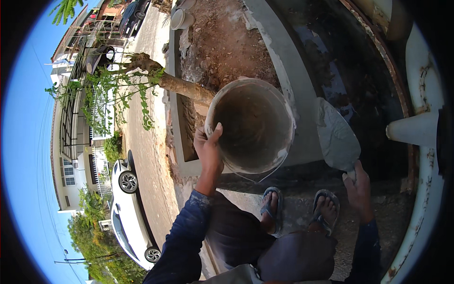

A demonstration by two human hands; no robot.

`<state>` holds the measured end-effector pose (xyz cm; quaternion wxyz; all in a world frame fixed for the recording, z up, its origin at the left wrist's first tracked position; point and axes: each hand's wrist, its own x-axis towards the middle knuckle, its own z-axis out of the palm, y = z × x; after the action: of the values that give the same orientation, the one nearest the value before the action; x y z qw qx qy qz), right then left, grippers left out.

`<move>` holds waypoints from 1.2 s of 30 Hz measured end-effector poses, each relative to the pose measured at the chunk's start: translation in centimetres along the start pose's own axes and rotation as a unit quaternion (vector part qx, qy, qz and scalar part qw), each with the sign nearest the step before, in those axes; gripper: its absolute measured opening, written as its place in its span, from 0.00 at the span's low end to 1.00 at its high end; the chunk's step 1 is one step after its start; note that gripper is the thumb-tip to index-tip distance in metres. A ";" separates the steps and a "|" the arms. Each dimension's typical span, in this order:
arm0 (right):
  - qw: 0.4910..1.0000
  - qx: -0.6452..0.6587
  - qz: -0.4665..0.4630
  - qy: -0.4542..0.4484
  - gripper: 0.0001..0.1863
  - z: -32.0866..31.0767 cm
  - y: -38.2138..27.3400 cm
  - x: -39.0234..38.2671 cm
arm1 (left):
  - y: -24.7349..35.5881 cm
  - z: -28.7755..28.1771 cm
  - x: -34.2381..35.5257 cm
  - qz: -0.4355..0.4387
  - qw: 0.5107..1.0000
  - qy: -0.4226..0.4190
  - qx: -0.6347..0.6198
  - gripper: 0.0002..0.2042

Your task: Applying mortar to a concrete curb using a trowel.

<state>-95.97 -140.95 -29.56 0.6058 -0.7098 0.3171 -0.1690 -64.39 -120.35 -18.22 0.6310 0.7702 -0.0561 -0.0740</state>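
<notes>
My left hand (208, 152) grips the rim of a round bucket (255, 125), thumb over the edge. The bucket tips its mouth toward me; its inside is dark and coated with dried residue, and a thin wire handle (273, 176) hangs below the rim. In my right hand (358, 187) is a trowel (336, 137), held by its handle with the broad blade pointing away from me. Grey mortar smears cover the blade. It is beside the smooth grey cement ledge (302, 94), over its right edge.
Reddish soil (231, 47) fills a bed enclosed by the ledge. A tree trunk (187, 89) leans out left of the bucket. Dark water (350, 61) lies to the right, beyond it a rusty white pipe (421, 128). A white bucket (182, 20) stands far off; a white car (130, 213) is parked left.
</notes>
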 end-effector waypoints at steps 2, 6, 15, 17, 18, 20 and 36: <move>0.995 -0.029 0.084 -0.033 0.15 -1.5 1.4 -0.6 | -0.8 -1.2 0.8 0.005 0.999 0.012 0.032 0.12; 0.980 -0.124 0.150 -0.039 0.16 -3.4 4.7 -2.9 | 0.3 -2.0 0.7 -0.008 0.999 0.006 0.046 0.07; 0.929 -0.259 0.241 -0.104 0.18 -4.1 6.2 -5.5 | 0.0 -3.7 1.3 -0.068 0.997 -0.015 0.014 0.09; 0.913 -0.305 0.230 -0.140 0.17 -3.6 6.3 -5.1 | 0.2 -3.3 1.1 -0.077 0.997 -0.022 0.016 0.09; 0.911 -0.307 0.235 -0.140 0.17 -3.4 6.7 -5.0 | 0.3 -3.1 1.0 -0.083 0.996 -0.024 0.015 0.09; 0.895 -0.350 0.225 -0.160 0.16 -2.7 7.6 -4.8 | 0.3 -3.0 0.8 -0.087 0.996 -0.030 -0.001 0.08; 0.882 -0.413 0.193 -0.116 0.08 -0.2 7.5 -0.6 | 0.7 -3.3 0.6 -0.079 0.997 -0.020 0.017 0.08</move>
<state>-98.35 -141.21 -36.66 0.3106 -0.8352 0.4160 0.1815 -63.19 -117.43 -16.97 0.6089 0.7811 -0.0088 -0.1376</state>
